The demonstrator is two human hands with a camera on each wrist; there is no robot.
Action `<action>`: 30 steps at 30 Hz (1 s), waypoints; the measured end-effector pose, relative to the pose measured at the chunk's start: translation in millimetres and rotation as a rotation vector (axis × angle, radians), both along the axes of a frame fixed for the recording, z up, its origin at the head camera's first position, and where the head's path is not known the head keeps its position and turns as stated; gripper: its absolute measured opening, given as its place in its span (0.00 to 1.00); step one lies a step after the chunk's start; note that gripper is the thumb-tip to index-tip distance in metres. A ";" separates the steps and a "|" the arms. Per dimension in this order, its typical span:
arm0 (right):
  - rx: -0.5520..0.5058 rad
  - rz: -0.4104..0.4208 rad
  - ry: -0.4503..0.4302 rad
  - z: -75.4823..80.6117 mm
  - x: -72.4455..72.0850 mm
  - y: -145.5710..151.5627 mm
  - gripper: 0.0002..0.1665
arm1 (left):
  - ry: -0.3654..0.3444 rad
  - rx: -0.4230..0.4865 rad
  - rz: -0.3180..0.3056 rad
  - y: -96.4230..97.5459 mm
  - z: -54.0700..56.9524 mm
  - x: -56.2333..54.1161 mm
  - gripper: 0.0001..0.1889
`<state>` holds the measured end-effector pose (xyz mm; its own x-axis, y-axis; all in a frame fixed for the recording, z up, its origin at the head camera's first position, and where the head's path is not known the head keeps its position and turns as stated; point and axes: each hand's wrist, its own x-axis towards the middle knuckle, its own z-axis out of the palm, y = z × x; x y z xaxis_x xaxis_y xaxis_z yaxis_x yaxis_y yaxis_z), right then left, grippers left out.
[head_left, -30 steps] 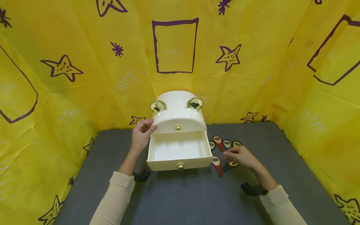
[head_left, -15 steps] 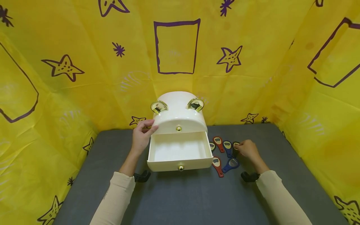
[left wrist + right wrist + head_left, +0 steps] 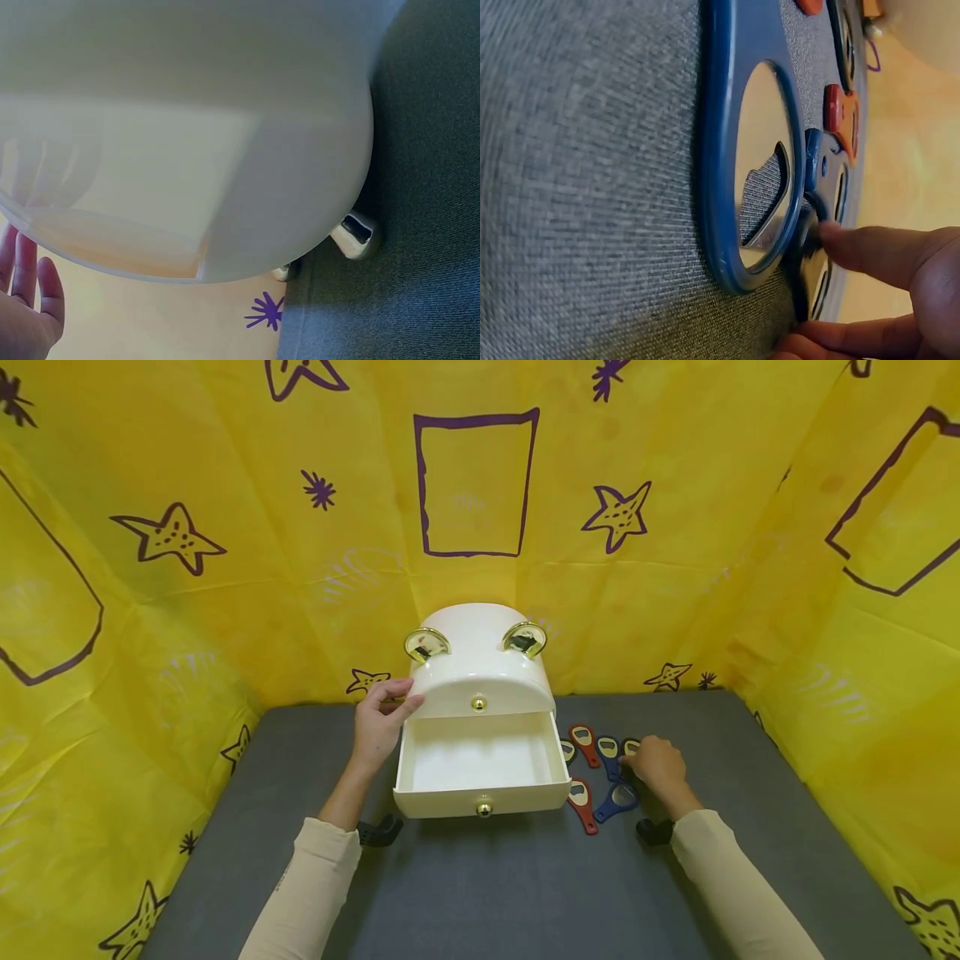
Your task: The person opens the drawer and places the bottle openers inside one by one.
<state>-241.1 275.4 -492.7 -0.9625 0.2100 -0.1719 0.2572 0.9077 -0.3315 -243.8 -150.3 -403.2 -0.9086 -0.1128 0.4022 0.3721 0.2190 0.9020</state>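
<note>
In the head view a white drawer box [image 3: 480,647] with two gold-rimmed round ears stands at the middle, its lower drawer [image 3: 482,802] pulled out and bare inside. My left hand [image 3: 375,727] rests its fairly straight fingertips on the box's left side. To the right lie several bottle openers. My right hand [image 3: 658,768] pinches a black bottle opener [image 3: 806,259] between thumb and fingers, which cover part of it. Right beside it lie a blue bottle opener [image 3: 724,150] and another blue bottle opener [image 3: 608,753].
A red bottle opener [image 3: 582,743], another red bottle opener [image 3: 581,804] and a dark bottle opener [image 3: 567,750] lie close to the drawer's right side. Yellow cloth walls [image 3: 262,635] with purple drawings enclose the grey table [image 3: 480,893] at the back and sides.
My right hand has moved from above the nearer blue bottle opener back and right to the black one, uncovering the blue one. My left hand has stayed on the box.
</note>
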 end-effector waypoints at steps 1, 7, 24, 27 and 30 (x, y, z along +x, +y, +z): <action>0.004 0.005 0.007 -0.2 -0.1 0.2 0.27 | 0.001 -0.003 -0.002 1.0 3.7 2.8 0.16; 0.010 0.032 0.045 -1.7 -0.6 4.6 0.17 | -0.001 -0.022 -0.002 4.9 15.7 12.5 0.17; -0.087 -0.007 0.097 -9.3 -1.3 14.9 0.13 | 0.021 -0.018 -0.002 4.7 14.6 12.3 0.16; -0.111 -0.014 0.101 -9.9 -1.1 17.3 0.20 | 0.015 -0.020 0.001 5.0 15.0 12.5 0.16; -0.142 -0.023 0.110 -10.0 0.1 19.7 0.20 | 0.014 -0.021 0.002 5.4 15.2 12.7 0.16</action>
<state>-241.0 295.1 -502.8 -0.9724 0.2129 -0.0957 0.2323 0.8440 -0.4834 -231.1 -144.9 -388.0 -0.9025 -0.1061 0.4174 0.3843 0.2386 0.8918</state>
